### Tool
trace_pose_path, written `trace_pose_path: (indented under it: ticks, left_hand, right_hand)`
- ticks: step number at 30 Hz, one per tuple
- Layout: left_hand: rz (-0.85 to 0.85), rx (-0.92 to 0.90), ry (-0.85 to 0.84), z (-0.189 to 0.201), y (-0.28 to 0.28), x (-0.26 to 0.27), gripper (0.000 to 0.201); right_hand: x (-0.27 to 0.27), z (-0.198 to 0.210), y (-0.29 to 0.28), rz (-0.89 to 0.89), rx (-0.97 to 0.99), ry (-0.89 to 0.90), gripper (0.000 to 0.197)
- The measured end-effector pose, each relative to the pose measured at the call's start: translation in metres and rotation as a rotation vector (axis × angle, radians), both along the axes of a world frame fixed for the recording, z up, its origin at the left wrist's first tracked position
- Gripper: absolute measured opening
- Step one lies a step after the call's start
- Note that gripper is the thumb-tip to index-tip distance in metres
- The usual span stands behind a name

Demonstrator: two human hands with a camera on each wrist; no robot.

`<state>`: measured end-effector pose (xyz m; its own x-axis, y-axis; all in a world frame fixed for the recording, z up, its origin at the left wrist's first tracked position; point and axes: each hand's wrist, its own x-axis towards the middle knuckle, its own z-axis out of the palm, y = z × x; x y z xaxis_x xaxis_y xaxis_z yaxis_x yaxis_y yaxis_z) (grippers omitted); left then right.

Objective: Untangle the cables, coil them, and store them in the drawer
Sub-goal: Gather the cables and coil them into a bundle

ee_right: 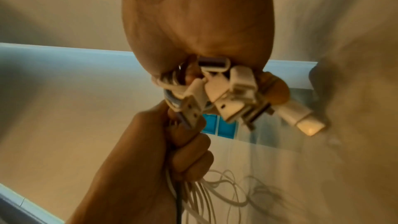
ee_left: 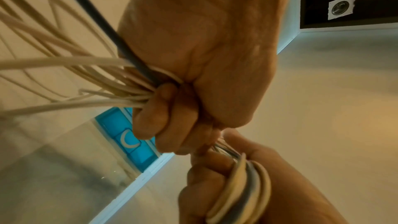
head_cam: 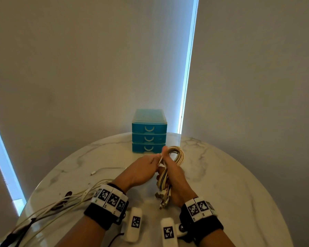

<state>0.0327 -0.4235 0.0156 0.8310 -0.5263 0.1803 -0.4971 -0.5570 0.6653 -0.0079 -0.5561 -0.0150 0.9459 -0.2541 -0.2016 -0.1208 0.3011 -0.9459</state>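
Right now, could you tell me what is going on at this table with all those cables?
A person is coiling a bundle of cables over a round marble table. The right hand grips the coiled loops, plug ends sticking out below its grip. The left hand grips the loose strands trailing off to the left. The blue drawer unit behind has all three drawers closed.

Both hands meet just in front of the drawers (head_cam: pixel 149 131). The left hand (head_cam: pixel 143 171) is fisted round the cables (ee_left: pixel 64 81); the right hand (head_cam: pixel 175 177) clenches their coil (head_cam: pixel 177 154) (thumb up, plugs below the palm).
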Motion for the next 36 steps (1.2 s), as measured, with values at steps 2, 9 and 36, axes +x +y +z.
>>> trace_pose_path:
  ticks: [2, 9, 36]
  left_hand:
    - [-0.024, 0.008, -0.016, -0.001, -0.003, 0.000, 0.048]
    - [-0.073, 0.199, 0.156, 0.018, 0.006, -0.013, 0.040]
    - [-0.152, 0.649, -0.866, 0.118, -0.058, -0.037, 0.031]
  right_hand:
    - [-0.002, -0.001, 0.003, 0.003, -0.038, -0.004, 0.085]
    - [-0.010, -0.002, -0.004, -0.011, 0.152, -0.058, 0.061]
    - [-0.042, 0.043, -0.002, 0.145, -0.435, -0.254, 0.031]
